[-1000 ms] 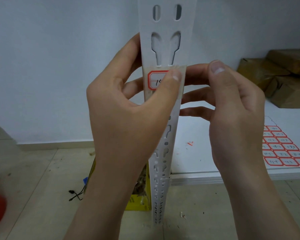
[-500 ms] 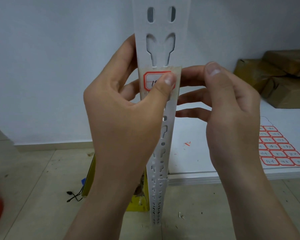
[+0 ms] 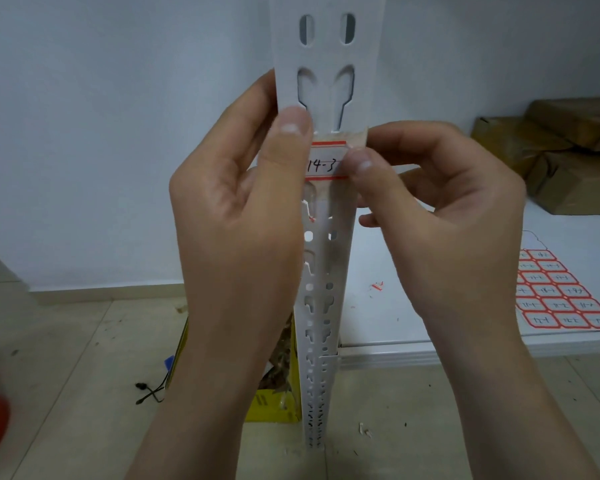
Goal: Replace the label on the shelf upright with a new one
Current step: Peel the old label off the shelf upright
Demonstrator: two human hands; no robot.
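Head camera looks down along the white shelf upright (image 3: pixel 328 81), which stands on the tiled floor (image 3: pixel 66 358) and rises through the middle of the picture. The label (image 3: pixel 326 161), white with a red border and the handwriting "14-3", sits on the front face of the upright, just under the big keyhole slots. A strip of brownish tape (image 3: pixel 355 136) lies over its upper edge.

The left hand (image 3: pixel 236 220) grips the upright from the left side: its fingers are curled behind the post, and the thumb (image 3: pixel 291 129) presses on the front at the left end of the label. The right hand (image 3: pixel 440 202) pinches the right end of the label against the upright, with the thumb (image 3: pixel 361 164) on the front and the other fingers bent behind.

On the right, a white shelf board (image 3: pixel 413 323) carries a sheet of red-bordered labels (image 3: pixel 561 296), a small red scrap (image 3: pixel 377 286) and some brown parcels (image 3: pixel 551 150). A yellow box (image 3: pixel 274 407) stands on the floor behind the left forearm, near a black cable (image 3: pixel 149 393).
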